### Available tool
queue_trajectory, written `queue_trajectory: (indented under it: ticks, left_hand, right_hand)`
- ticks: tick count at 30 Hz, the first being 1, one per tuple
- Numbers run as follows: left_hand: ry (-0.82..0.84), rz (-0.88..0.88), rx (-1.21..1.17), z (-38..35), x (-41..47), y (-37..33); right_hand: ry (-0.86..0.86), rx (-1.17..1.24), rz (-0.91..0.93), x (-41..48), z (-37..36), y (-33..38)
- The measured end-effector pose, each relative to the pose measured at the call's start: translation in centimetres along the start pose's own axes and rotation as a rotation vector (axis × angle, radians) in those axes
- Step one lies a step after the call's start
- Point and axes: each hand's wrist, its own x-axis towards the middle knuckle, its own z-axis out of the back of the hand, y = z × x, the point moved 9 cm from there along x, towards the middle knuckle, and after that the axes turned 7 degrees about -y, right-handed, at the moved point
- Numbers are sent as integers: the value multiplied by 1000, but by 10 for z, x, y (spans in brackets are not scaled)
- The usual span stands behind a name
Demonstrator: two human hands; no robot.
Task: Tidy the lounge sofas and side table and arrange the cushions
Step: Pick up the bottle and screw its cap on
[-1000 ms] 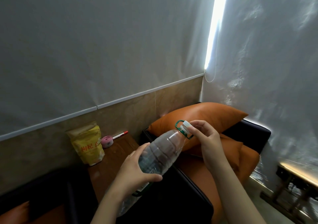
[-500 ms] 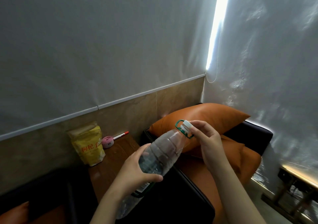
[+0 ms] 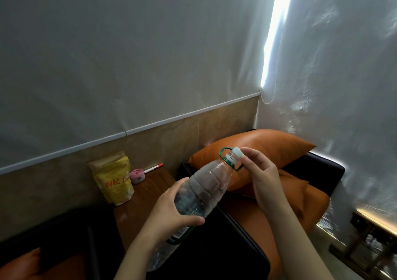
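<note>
From my feed I see 2 pale walls (image 3: pixel 107 64) meeting in a corner, a bright strip of daylight (image 3: pixel 276 32) running down it. A white trim (image 3: pixel 171 119) tops a tan tiled band (image 3: pixel 163 144). A black-framed sofa (image 3: pixel 322 170) fills the corner; near it, a wooden bench (image 3: pixel 373 230) on grey floor (image 3: pixel 322 245).

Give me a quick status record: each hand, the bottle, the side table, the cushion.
left hand: grips the bottle around its body
right hand: pinches the white cap at the neck
bottle: clear plastic, tilted, neck up and right
side table: yellow pouch, pink roll, pen at its far edge
orange cushion: on the sofa, behind the bottle
</note>
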Motion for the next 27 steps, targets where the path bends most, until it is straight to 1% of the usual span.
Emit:
queue_trajectory:
  ticks: [11, 14, 19, 22, 27]
  left_hand:
    - [1, 7, 61, -5, -4, 7]
    - [-37, -14, 92, -1, -4, 1]
    - [-35, -38, 150, -1, -5, -4]
    - [-20, -40, 136, -4, -8, -7]
    - [-30, -6, 63, -5, -12, -8]
  right_hand:
    - [34, -50, 14, -6, 2, 3]
    - [17, -35, 16, -7, 3, 4]
    - [-4, -60, 46, -7, 3, 7]
    - [-8, -131, 72, -6, 4, 8]
    - [35, -110, 52, -7, 4, 7]
